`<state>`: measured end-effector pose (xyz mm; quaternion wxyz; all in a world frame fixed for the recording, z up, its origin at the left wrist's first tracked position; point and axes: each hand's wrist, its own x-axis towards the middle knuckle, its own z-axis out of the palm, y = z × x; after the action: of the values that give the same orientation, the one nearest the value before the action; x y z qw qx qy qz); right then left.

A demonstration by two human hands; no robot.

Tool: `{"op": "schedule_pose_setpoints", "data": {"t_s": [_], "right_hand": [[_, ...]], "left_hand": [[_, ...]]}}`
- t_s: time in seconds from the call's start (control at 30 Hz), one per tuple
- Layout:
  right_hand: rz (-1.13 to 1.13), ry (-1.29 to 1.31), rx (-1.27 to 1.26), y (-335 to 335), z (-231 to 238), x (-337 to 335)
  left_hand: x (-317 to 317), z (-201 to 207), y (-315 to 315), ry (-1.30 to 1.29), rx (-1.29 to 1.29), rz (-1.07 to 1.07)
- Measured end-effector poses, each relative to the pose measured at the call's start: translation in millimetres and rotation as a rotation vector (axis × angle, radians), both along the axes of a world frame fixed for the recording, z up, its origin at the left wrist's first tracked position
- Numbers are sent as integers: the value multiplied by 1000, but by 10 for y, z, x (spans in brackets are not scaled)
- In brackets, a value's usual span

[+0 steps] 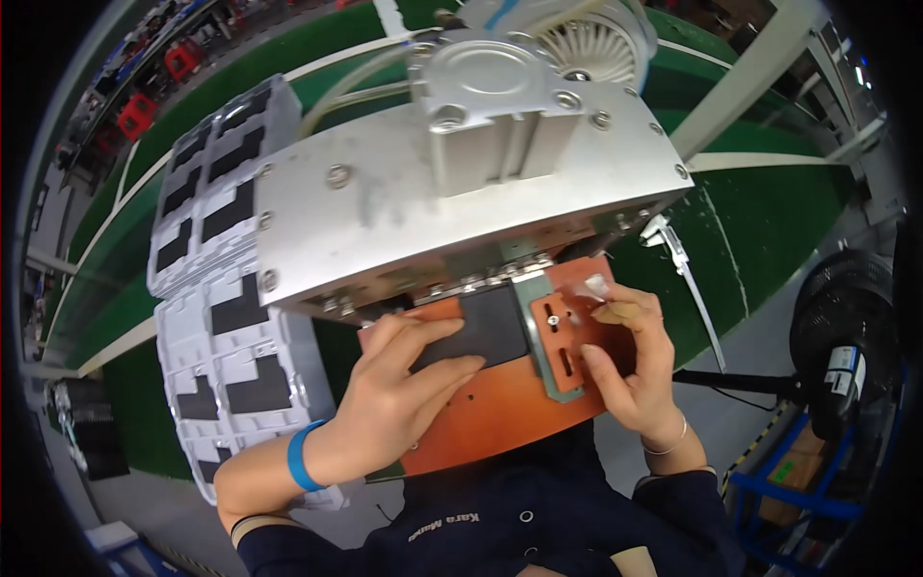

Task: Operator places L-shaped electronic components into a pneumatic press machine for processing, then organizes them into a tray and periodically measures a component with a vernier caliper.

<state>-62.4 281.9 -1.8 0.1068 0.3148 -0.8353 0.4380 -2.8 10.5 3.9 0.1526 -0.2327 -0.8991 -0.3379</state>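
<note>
A flat black rectangular piece (496,325) lies on the orange plate (481,423) under the silver metal machine (385,207). My left hand (385,385) has its thumb and index finger on either side of the piece's left part, gripping it. The piece's far edge meets the machine's front opening. Right of it stands a greenish metal strip with an orange slotted block (558,341) screwed down. Over that block's right side, my right hand (635,356) is curved with thumb and fingers apart. A small whitish, shiny bit (596,286) shows at its index fingertip; what it is, I cannot tell.
White plastic trays (216,332) with black pieces in their pockets stand at the left on the green table surface (769,216). A caliper (681,264) lies right of the machine. Beyond the table's right edge is a black fan (841,317). A metal post rises at the back right.
</note>
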Motion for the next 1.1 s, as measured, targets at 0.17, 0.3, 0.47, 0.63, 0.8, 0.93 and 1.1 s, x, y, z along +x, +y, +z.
{"op": "schedule_pose_setpoints", "data": {"t_s": [0.17, 0.3, 0.47, 0.63, 0.8, 0.93, 1.1], "right_hand": [[-33, -27, -14, -45, -36, 53], [-79, -68, -23, -32, -86, 116], [-86, -59, 18, -32, -81, 144], [-112, 42, 45, -101, -78, 147], [-126, 79, 105, -122, -53, 131], [-147, 53, 121, -132, -28, 149], [-150, 57, 123, -126, -37, 160]], "left_hand": [[206, 129, -21, -69, 33, 64], [547, 323, -266, -293, 198, 112], [870, 673, -1578, -447, 52, 401], [979, 300, -3372, -555, 160, 712], [886, -80, -3732, -706, 166, 694], [861, -344, -3540, -424, -31, 706], [942, -295, -3186, -374, -78, 869]]}}
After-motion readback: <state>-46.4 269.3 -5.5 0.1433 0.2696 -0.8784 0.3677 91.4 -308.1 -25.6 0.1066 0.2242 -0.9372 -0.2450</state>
